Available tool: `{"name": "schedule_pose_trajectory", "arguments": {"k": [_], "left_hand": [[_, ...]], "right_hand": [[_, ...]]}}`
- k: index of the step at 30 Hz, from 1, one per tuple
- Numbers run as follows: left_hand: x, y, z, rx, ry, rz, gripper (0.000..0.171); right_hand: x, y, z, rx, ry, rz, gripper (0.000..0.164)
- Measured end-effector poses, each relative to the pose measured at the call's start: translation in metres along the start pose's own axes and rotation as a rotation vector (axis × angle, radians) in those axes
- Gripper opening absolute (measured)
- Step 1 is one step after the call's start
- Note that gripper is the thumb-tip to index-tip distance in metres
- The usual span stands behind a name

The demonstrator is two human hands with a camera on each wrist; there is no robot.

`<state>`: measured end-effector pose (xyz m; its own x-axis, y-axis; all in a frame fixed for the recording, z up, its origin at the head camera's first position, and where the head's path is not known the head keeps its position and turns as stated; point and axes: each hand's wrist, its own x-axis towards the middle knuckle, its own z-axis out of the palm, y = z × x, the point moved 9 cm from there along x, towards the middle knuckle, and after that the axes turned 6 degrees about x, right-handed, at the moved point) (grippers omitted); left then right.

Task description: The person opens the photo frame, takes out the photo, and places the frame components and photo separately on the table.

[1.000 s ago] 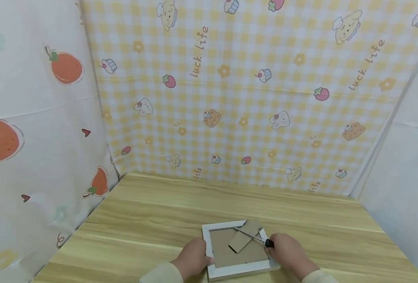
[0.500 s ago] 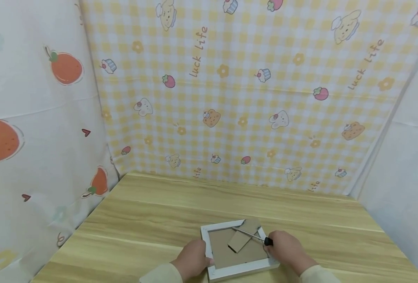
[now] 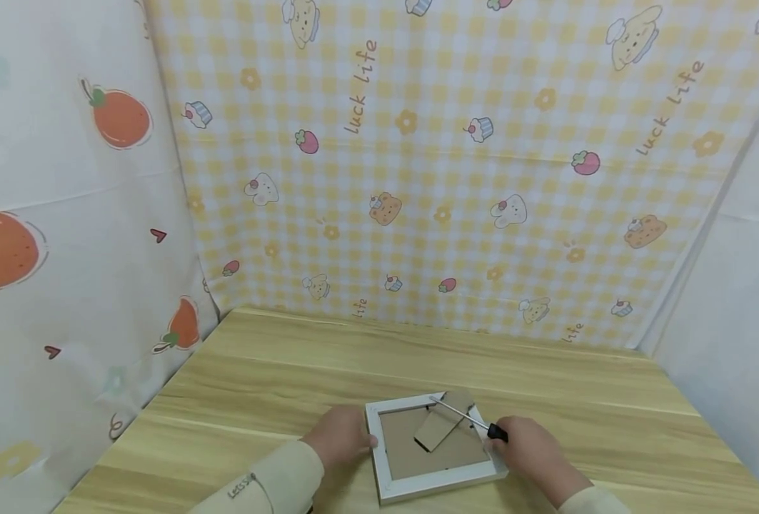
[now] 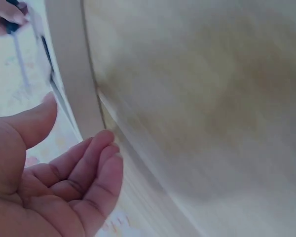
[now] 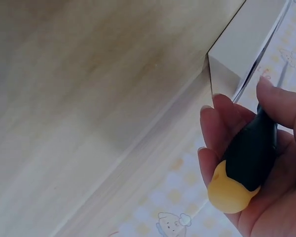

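Observation:
A white picture frame lies face down on the wooden table, its brown backing board showing. On the board sits a cardboard stand flap, set aslant and reaching over the far rail. My right hand grips a screwdriver with a black handle and yellow end, beside the frame's right rail. The metal shaft crosses the flap, its tip over the far rail. My left hand is beside the left rail, thumb and loosely bent fingers parted with nothing between them.
The wooden table extends behind and to both sides of the frame. A yellow checked cloth hangs along the back edge. White cloths close off the left and right sides.
My left hand has let go of the frame's left rail and drawn slightly away. The screwdriver tip has shifted from the inner edge of the far rail onto or over that rail.

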<state>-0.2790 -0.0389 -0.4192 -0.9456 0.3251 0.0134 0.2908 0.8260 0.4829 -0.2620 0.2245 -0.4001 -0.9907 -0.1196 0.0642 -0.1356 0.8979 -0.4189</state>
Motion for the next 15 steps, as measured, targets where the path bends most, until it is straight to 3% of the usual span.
{"name": "schedule_pose_trajectory", "arguments": {"k": [5, 15], "left_hand": [[0.009, -0.013, -0.009, -0.011, 0.015, -0.017, 0.034], [0.025, -0.017, -0.014, 0.005, 0.008, -0.016, 0.026]], "right_hand": [[-0.009, 0.005, -0.004, 0.035, 0.023, 0.022, 0.027], [-0.027, 0.015, 0.000, 0.058, 0.007, 0.091, 0.031]]}}
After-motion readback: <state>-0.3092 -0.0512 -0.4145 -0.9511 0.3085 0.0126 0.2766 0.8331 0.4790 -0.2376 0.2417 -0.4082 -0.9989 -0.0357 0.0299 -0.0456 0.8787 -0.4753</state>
